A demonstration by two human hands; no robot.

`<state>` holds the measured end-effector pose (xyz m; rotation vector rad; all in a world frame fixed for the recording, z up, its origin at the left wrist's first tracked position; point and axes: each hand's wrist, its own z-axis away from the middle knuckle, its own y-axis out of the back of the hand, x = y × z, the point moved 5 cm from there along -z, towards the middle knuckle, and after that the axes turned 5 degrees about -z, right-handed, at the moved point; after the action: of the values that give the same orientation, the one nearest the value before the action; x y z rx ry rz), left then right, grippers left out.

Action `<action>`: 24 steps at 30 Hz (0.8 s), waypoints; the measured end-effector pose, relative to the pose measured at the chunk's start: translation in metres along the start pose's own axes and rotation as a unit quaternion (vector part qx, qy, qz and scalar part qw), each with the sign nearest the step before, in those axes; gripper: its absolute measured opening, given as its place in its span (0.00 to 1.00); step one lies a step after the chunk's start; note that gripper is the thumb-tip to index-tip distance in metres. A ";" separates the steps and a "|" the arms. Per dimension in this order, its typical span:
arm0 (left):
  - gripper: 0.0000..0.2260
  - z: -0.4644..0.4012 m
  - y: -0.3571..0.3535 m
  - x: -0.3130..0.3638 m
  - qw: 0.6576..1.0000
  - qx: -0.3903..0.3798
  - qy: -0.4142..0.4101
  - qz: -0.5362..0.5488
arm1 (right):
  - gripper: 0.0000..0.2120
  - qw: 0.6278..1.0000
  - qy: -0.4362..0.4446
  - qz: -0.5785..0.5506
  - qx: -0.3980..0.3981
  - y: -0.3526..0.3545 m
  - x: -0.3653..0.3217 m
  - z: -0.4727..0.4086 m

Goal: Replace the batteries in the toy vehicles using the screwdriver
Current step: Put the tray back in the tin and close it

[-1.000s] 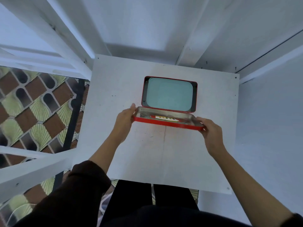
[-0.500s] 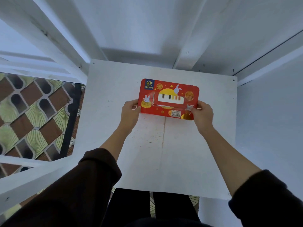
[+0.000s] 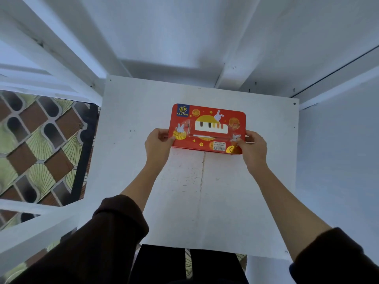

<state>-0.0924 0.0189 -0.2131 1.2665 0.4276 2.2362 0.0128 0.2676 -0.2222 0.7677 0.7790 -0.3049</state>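
A flat red tin point(image 3: 208, 128) with rabbit and mooncake pictures lies closed on the white table point(image 3: 184, 191), its lid facing up. My left hand point(image 3: 158, 144) grips the tin's left end, thumb on the lid. My right hand point(image 3: 253, 148) grips the right end the same way. Whatever is inside the tin is hidden by the lid. No toy vehicle, battery or screwdriver shows in the head view.
White walls point(image 3: 338, 160) close in the table at the back and right. A white railing point(image 3: 41, 226) runs along the left, with patterned floor tiles point(image 3: 41, 144) far below. My dark-clothed legs point(image 3: 184, 265) sit under the table's near edge.
One second ago the tin stood open with its lid raised and a long thing inside. The lid has since come down and both hands slid onto its ends.
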 end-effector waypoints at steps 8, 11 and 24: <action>0.14 0.005 0.001 0.000 0.999 -0.005 0.023 0.027 | 0.16 1.000 0.001 -0.016 -0.010 0.005 -0.002 0.008; 0.15 0.006 0.001 -0.003 1.000 -0.004 0.008 0.020 | 0.17 1.000 0.021 -0.022 -0.004 0.009 -0.004 0.012; 0.14 0.003 -0.002 -0.015 1.000 0.015 -0.009 -0.013 | 0.17 0.999 0.005 -0.039 -0.021 0.002 0.002 0.011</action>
<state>-0.0825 0.0114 -0.2229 1.2869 0.4689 2.2036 0.0209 0.2609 -0.2177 0.7002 0.8248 -0.3540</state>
